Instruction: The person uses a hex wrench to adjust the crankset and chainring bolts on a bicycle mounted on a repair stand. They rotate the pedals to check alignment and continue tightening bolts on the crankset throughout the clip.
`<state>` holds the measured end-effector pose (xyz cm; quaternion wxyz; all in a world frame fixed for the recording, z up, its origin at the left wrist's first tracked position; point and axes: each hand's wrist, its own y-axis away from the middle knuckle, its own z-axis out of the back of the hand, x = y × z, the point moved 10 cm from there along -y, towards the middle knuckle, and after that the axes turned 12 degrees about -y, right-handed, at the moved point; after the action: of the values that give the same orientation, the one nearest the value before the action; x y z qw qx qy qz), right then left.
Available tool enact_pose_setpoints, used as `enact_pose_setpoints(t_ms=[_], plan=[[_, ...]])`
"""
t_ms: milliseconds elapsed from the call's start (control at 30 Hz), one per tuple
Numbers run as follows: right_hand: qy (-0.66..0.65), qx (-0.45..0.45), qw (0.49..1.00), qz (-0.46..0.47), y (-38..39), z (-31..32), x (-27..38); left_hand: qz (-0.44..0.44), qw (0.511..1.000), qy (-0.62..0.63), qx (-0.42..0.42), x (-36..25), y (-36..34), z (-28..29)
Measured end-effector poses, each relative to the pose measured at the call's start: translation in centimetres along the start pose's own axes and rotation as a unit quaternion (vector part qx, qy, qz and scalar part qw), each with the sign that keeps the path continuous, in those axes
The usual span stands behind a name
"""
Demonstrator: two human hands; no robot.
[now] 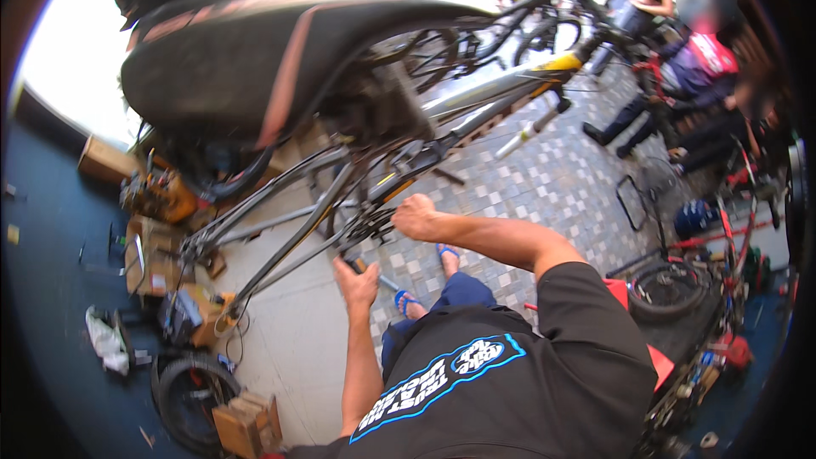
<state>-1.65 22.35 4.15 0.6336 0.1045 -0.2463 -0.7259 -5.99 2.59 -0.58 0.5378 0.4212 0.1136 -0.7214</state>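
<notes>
A bicycle frame (484, 95) without wheels, grey with yellow and black, hangs before me under a large dark saddle (229, 59). My right hand (414, 218) is closed in a fist beside the chainring and crank area (365, 223); what it grips is hidden. Lower and to the left, my left hand (359, 283) is closed around a dark tool handle with some orange (356, 264), just below the chainring. A greyish rod (388, 282) shows to the right of that hand; whether it belongs to the tool I cannot tell.
Cardboard boxes (151, 259), a loose tyre (194, 395) and a wooden block (246, 425) lie at the left. Behind the frame stand more bicycles (544, 34). Several people are at the upper right, one in a purple and red top (701, 64). A wheel (667, 289) lies at the right.
</notes>
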Motion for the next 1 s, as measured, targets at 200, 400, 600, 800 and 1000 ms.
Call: enact_pose_setpoints(t_ms=[200, 400, 600, 800, 1000], plan=[[-0.001, -0.021, 1.000, -0.006, -0.2, -0.4, -0.9, 0.026, 0.997, -0.068, -0.029, -0.5, 0.6, 0.9], [0.018, -0.004, 1.000, -0.007, -0.6, -0.5, -0.3, 0.028, 0.993, -0.106, -0.044, -1.1, 0.9, 1.4], [0.019, -0.011, 0.999, 0.023, -2.5, -1.7, 1.0, 0.096, 0.972, -0.204, -0.073, -1.3, 1.6, 2.4], [0.051, -0.061, 0.994, 0.081, -2.8, -1.1, 2.8, 0.128, 0.947, -0.283, -0.086, -0.6, 1.2, 2.3], [0.020, -0.070, 0.993, 0.089, -1.9, -0.1, 2.8, 0.139, 0.937, -0.310, -0.083, 0.3, 0.6, 2.0]])
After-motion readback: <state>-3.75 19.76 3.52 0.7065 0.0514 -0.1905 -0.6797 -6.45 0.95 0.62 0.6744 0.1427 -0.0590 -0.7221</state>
